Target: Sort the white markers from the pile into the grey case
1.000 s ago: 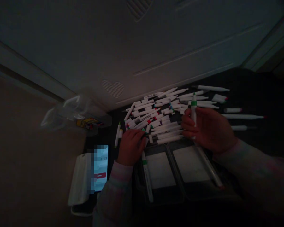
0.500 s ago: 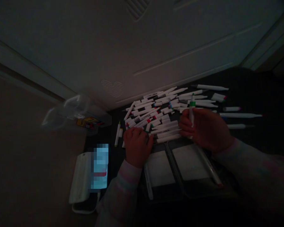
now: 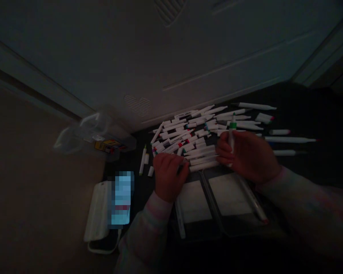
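Observation:
My right hand [image 3: 248,156] is closed round an uncapped white marker [image 3: 232,133] with a green collar and green tip. The marker points upward, its lower end hidden by the fingers. At the near left edge of the marker pile [image 3: 185,133], my left hand [image 3: 170,177] is closed, thumb and fingertips together. What sits in its pinch is too dark to make out. Below the hands lies an opened clear case [image 3: 223,226] with white sheets [image 3: 231,196] in its two halves. One white marker [image 3: 180,219] rests along its left side, and a red-ended one [image 3: 254,201] along its right.
A clear plastic box [image 3: 117,133] with a yellow label stands at the left by a white panelled door [image 3: 103,57]. Nearer are a lit phone [image 3: 122,199] and a white case [image 3: 97,213]. Several loose markers and caps lie right of the pile, including a red-tipped marker [image 3: 291,139].
My left hand has shifted slightly right along the pile's edge, uncovering a white cap to its left. My right hand keeps the green marker in nearly the same place.

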`<control>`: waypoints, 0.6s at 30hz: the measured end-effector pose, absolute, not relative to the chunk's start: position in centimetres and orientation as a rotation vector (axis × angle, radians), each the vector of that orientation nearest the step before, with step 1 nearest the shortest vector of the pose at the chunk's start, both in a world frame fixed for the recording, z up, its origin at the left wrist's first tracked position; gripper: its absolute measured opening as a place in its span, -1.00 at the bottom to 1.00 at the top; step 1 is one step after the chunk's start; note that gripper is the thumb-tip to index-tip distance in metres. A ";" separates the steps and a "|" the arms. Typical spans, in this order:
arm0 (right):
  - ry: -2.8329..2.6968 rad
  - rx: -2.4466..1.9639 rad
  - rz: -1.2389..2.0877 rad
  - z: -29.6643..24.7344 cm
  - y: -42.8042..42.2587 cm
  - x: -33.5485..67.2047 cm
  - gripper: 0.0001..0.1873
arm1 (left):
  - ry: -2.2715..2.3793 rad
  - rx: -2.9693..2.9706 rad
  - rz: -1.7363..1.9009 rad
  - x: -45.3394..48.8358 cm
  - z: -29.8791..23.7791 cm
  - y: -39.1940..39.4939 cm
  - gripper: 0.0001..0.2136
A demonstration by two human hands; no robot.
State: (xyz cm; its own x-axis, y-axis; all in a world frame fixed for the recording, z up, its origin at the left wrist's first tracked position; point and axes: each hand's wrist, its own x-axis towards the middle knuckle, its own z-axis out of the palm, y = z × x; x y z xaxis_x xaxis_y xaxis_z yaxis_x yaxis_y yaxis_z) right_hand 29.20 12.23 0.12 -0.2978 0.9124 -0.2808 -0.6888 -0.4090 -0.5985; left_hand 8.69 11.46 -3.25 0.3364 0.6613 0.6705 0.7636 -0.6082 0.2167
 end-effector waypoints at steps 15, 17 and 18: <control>-0.474 -0.771 1.859 0.1 12.2 29.2 -0.71 | -1.450 -2.460 -1.280 8.6 -3.4 11.1 -0.89; -0.466 -0.779 1.857 0.0 12.2 29.2 -0.71 | -1.718 -2.445 -1.499 8.6 -3.2 11.0 -0.88; -0.466 -0.785 1.857 0.0 12.3 29.2 -0.71 | -1.899 -2.423 -1.693 8.6 -3.1 10.9 -0.87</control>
State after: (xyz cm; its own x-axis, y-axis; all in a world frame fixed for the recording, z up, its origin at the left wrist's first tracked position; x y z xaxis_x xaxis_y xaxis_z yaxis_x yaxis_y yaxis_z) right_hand 29.21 12.27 0.01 -0.2650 0.9145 -0.3056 -0.6619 -0.4030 -0.6320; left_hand 8.57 10.95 -3.07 -0.0129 0.8953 0.4453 0.5447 -0.3672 0.7540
